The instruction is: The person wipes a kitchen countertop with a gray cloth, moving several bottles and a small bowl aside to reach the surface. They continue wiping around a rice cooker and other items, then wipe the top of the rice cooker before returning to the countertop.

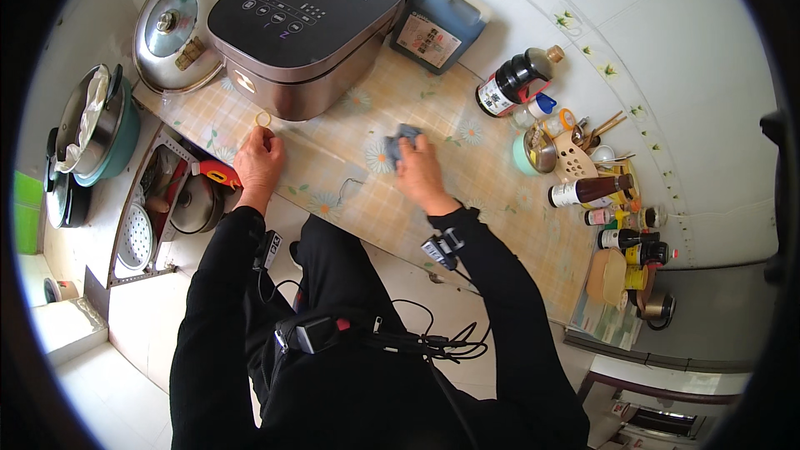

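Note:
My left hand [259,159] is curled at the table's left front edge, its fingertips pinched at a small yellow ring [263,119], which looks like a rubber band. Just beyond the ring stands a large rice cooker [300,19] with a black lid. Farther right, my right hand [420,170] grips a crumpled grey cloth [400,140] and presses it on the tabletop. A floral plastic tablecloth [431,212] covers the table. Between my hands, nearer the front edge, lies a thin dark strand [345,189].
A blue jug [437,28] with a red cap and a soy sauce bottle [515,81] line the wall. Several bottles, utensils and a turquoise bowl [530,153] crowd the right side. Left are a steel pot lid [178,25] and stacked pots [94,119]. Cables [450,344] hang at my waist.

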A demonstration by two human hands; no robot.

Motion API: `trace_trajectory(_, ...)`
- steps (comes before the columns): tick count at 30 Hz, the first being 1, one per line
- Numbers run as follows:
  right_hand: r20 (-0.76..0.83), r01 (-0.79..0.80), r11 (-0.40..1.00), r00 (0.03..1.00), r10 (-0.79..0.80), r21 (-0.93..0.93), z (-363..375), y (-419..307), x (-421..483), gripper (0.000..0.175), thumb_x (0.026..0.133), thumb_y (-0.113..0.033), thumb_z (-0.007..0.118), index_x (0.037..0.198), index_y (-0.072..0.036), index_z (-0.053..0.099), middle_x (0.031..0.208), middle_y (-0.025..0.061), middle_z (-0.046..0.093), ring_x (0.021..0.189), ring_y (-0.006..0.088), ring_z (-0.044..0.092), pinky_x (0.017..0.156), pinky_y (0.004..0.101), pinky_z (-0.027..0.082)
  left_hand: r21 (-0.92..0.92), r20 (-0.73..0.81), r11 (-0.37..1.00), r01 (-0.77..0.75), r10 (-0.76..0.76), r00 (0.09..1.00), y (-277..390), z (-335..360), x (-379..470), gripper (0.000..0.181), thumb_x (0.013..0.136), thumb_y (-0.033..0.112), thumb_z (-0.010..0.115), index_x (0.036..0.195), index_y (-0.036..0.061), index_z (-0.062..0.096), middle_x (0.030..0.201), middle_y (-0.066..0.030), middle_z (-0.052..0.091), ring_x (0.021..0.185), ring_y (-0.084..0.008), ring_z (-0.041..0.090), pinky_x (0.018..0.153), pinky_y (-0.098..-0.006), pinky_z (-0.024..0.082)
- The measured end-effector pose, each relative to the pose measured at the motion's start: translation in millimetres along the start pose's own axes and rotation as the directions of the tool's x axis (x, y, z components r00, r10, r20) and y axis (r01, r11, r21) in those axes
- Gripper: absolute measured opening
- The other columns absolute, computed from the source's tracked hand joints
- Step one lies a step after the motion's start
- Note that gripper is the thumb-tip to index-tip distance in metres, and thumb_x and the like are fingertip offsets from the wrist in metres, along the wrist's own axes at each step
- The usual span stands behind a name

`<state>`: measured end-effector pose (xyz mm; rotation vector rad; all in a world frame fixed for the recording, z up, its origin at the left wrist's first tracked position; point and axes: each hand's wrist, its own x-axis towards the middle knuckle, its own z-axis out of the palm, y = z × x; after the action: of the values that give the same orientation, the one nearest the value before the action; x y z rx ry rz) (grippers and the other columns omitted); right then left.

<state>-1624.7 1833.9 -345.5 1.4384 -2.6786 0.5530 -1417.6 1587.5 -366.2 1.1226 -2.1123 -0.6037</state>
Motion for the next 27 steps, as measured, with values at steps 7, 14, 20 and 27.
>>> trace_trajectory(7, 0.147, 0.038, 0.952, 0.985, -0.086, 0.305, -21.8, -28.3, -4.0, 0.052, 0.078, -0.001, 0.068, 0.129, -0.004, 0.058, 0.12, 0.0205, 0.053, 0.107, 0.0403, 0.057, 0.089, 0.0429, 0.051, -0.005, 0.009, 1.0, 0.012, -0.011, 1.0, 1.0, -2.0, 1.5, 0.014, 0.084, 0.023, 0.062, 0.086, 0.009, 0.062, 0.079, -0.0107, 0.069, 0.074, -0.0338, 0.067, 0.068, -0.0449, 0.052)
trace_trajectory(14, -0.117, -0.301, 0.949, 0.943, 0.311, 0.091, -102.0, 99.0, -89.1, 0.056, 0.082, -0.002, 0.065, 0.137, -0.01, 0.054, 0.123, 0.0228, 0.054, 0.109, 0.0425, 0.058, 0.093, 0.0456, 0.049, -0.017, 0.016, 0.999, 0.028, -0.027, 1.0, -0.2, -2.1, 0.2, 0.015, 0.084, 0.023, 0.061, 0.087, 0.0086, 0.062, 0.08, -0.0104, 0.069, 0.076, -0.033, 0.067, 0.068, -0.0441, 0.052)
trace_trajectory(20, -0.115, -0.626, 0.747, 0.778, 0.618, -0.222, -95.0, 128.9, -178.6, 0.052, 0.087, -0.007, 0.059, 0.138, -0.001, 0.051, 0.121, 0.025, 0.052, 0.104, 0.0432, 0.057, 0.088, 0.0457, 0.05, -0.025, 0.043, 0.998, 0.056, -0.054, 0.998, -1.1, -2.8, 0.5, 0.015, 0.084, 0.024, 0.062, 0.087, 0.0096, 0.063, 0.08, -0.0096, 0.068, 0.076, -0.0316, 0.067, 0.068, -0.0432, 0.052)
trace_trajectory(27, -0.051, -0.291, 0.955, 0.956, 0.288, -0.062, -30.3, 14.0, -110.3, 0.045, 0.083, -0.004, 0.058, 0.125, 0.01, 0.052, 0.107, 0.022, 0.051, 0.09, 0.0386, 0.058, 0.079, 0.0463, 0.05, -0.005, 0.042, 0.999, 0.045, -0.045, 0.998, -2.8, 1.1, 1.2, 0.013, 0.084, 0.024, 0.063, 0.086, 0.0111, 0.064, 0.076, -0.0094, 0.069, 0.073, -0.0311, 0.068, 0.067, -0.0432, 0.052)
